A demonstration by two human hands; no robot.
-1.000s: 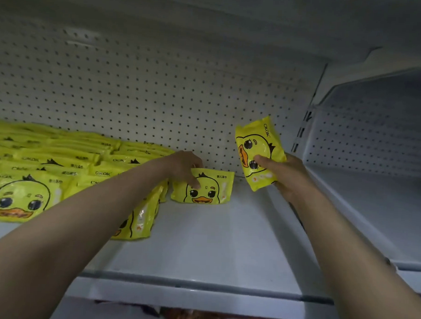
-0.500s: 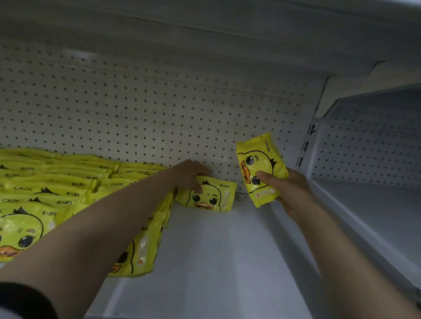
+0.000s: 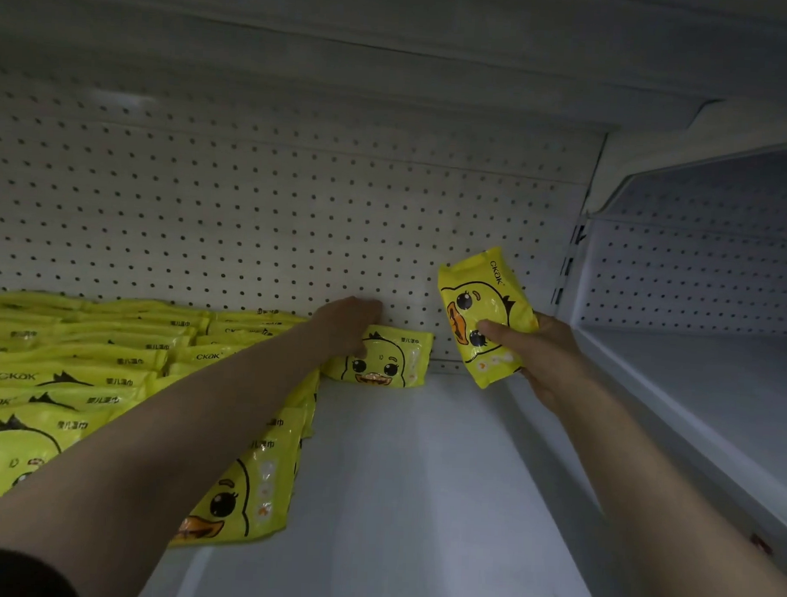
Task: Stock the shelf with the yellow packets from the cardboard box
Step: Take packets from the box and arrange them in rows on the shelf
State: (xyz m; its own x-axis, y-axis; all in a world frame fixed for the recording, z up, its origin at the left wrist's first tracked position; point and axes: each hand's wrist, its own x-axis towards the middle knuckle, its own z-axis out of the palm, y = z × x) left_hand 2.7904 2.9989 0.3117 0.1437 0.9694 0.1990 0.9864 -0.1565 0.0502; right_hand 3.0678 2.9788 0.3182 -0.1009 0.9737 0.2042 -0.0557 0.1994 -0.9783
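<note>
White shelf backed by a perforated panel, dim overhead. Left hand reaching to the back, fingers curled down over the top edge of a yellow duck packet leaning against that panel. Right of it, right hand gripping a second packet clear of the shelf, tilted, thumb across the front and fingers behind. Left of the left forearm, rows of stocked packets lying overlapped, touching one another.

A shop: white retail shelving with a pegboard back, stocked with rows of identical yellow packets.
</note>
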